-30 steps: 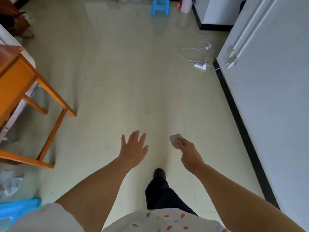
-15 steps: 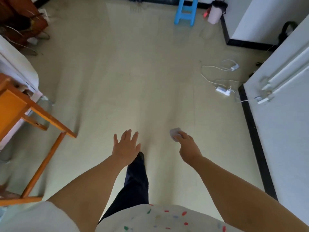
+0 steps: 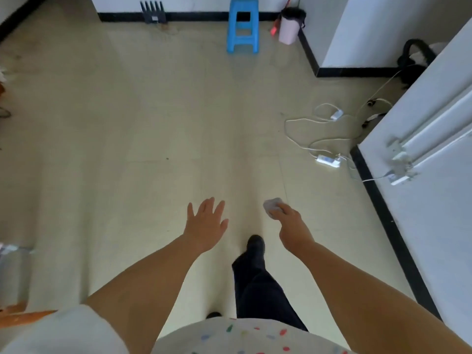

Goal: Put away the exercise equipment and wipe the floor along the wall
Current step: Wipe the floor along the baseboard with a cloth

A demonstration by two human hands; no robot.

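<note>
My right hand (image 3: 292,226) is stretched out in front of me, pinching a small crumpled grey cloth (image 3: 272,204) at its fingertips, above the pale floor (image 3: 153,149). My left hand (image 3: 207,223) hovers beside it with fingers spread and nothing in it. The white wall (image 3: 439,200) with its black baseboard (image 3: 390,226) runs along my right. One dark-trousered leg and shoe (image 3: 255,246) step forward below my hands.
White cables and a power strip (image 3: 328,159) lie on the floor near the wall corner. A blue plastic stool (image 3: 242,26), a pink bin (image 3: 290,28) and a dark comb-shaped rack (image 3: 152,12) stand at the far wall. A black object (image 3: 416,60) sits far right.
I have walked forward: the orange wooden frame slid out of view at left, and the stool, bin and cables came nearer. Both hands keep their pose, the right still on the cloth.
</note>
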